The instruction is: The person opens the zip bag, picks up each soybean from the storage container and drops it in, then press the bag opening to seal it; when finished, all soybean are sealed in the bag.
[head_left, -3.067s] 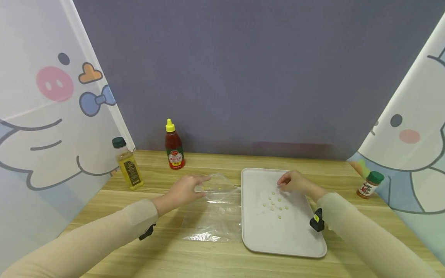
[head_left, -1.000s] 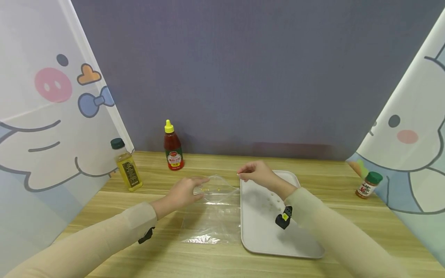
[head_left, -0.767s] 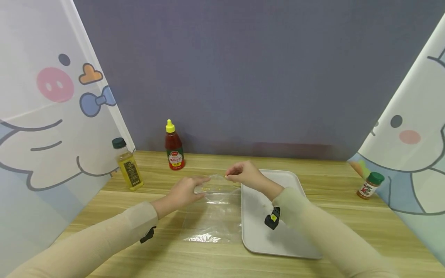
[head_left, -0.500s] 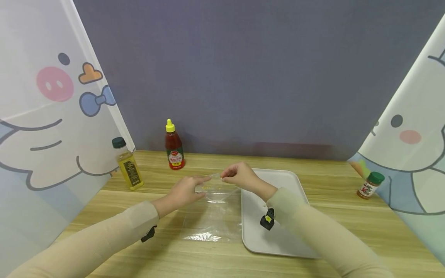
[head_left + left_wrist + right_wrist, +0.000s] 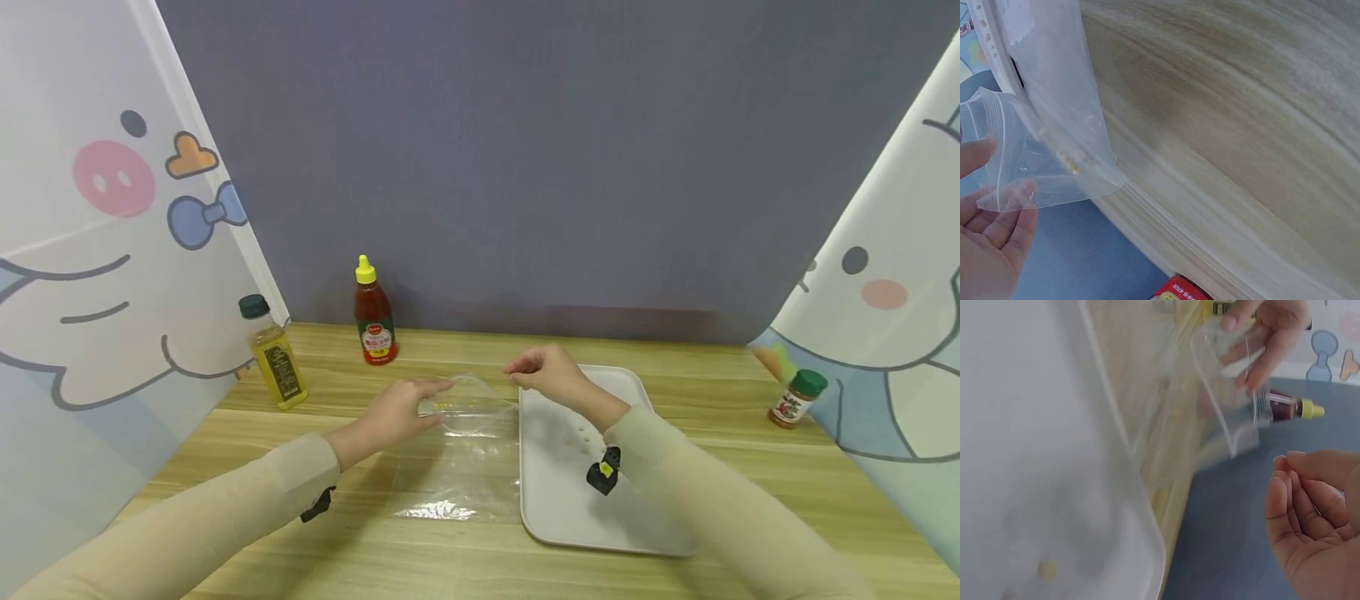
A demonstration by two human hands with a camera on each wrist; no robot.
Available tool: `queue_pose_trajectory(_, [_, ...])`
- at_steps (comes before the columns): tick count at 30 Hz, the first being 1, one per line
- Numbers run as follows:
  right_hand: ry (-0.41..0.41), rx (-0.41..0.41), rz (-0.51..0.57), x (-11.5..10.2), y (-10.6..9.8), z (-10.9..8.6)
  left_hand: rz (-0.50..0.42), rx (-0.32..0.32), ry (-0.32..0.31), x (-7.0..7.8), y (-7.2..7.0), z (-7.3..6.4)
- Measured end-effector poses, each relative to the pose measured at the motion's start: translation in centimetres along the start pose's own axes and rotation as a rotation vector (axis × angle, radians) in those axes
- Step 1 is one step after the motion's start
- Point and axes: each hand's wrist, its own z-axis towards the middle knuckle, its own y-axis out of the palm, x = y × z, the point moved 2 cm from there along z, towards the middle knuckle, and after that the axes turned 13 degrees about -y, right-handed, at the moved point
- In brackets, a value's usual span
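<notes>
- A wood-grained table (image 5: 352, 550) fills the foreground, with a grey-blue backdrop (image 5: 487, 167) behind and cartoon-printed panels (image 5: 112, 83) either side.
- Oil bottle (image 5: 279, 365) and red sauce bottle (image 5: 375, 325) stand back left; a green-capped jar (image 5: 793, 403) sits far right.
- Left hand (image 5: 396, 415) grasps the clear bag (image 5: 457, 479), mouth spread, just beside the white tray (image 5: 555, 517); yellowish bits (image 5: 450, 406) lie inside.
- Right hand (image 5: 551, 375) hovers over the tray's rear left, fingers curled, fingertips meeting thumb, visibly unladen.
- Pale pieces (image 5: 586, 439) dot the tray.
</notes>
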Motion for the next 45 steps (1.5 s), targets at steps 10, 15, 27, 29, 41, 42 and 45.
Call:
queue_pose_trajectory(10, [0.117,0.009,-0.039,4.0,-4.2,-2.9,0.014,-0.011,0.003,0.4,-0.3,0.0])
queue_pose_trajectory(15, [0.128,0.009,-0.022,5.9,-5.9,-4.0,0.009,-0.019,-0.01,0.5,-0.3,-0.1])
queue_pose_trajectory(27, [0.179,-0.168,-0.063,8.2,-6.9,-5.8,0.018,-0.029,-0.036,0.6,-0.4,-0.1])
queue_pose_trajectory(29, [0.194,-0.195,-0.059,8.4,-6.9,-6.0,0.015,-0.034,-0.041,0.6,-0.3,-0.1])
queue_pose_trajectory(41, [0.221,-0.187,-0.101,9.3,-6.1,-5.9,0.021,-0.02,-0.026,0.3,-0.1,0.0])
queue_pose_trajectory(42, [0.218,-0.183,-0.106,9.4,-6.1,-5.9,0.019,-0.019,-0.025,0.3,0.0,0.0])
queue_pose_trajectory(45, [0.197,-0.179,-0.125,9.5,-6.0,-5.9,0.012,-0.016,-0.023,0.3,-0.1,-0.1])
